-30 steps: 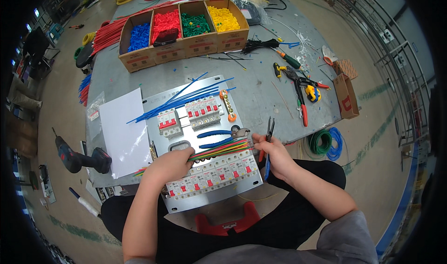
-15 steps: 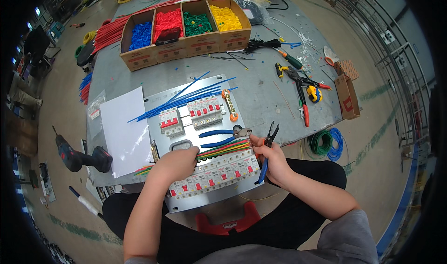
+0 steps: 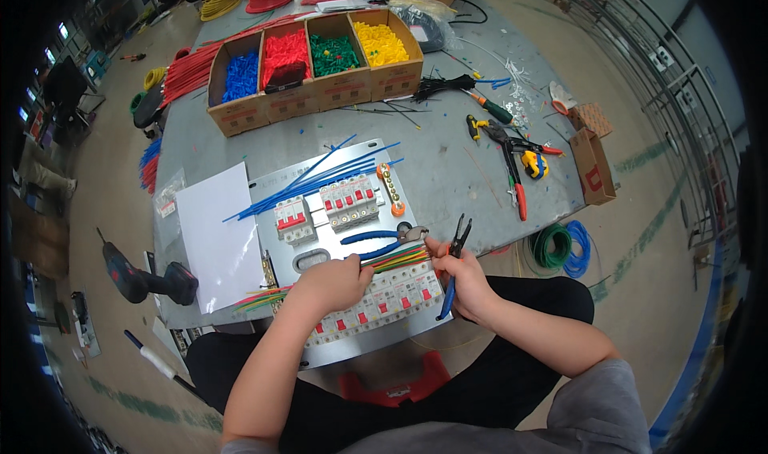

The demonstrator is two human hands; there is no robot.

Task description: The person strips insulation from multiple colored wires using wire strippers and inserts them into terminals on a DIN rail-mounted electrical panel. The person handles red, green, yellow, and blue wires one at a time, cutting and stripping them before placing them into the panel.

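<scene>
A bundle of coloured wires [image 3: 398, 258] lies across the grey mounting plate [image 3: 352, 346] above a row of breakers [image 3: 376, 302], stretched between both hands. The left hand [image 3: 332, 284] pinches one end of it; the right hand [image 3: 462, 282] grips blue-handled pliers [image 3: 450, 272] by the other end. Another blue-handled cutter [image 3: 382, 238] lies just behind the wires.

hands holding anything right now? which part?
Right hand grips blue-handled pliers by the handles, jaws up. Left hand pinches the bundle of coloured wires over the breaker row.
</scene>
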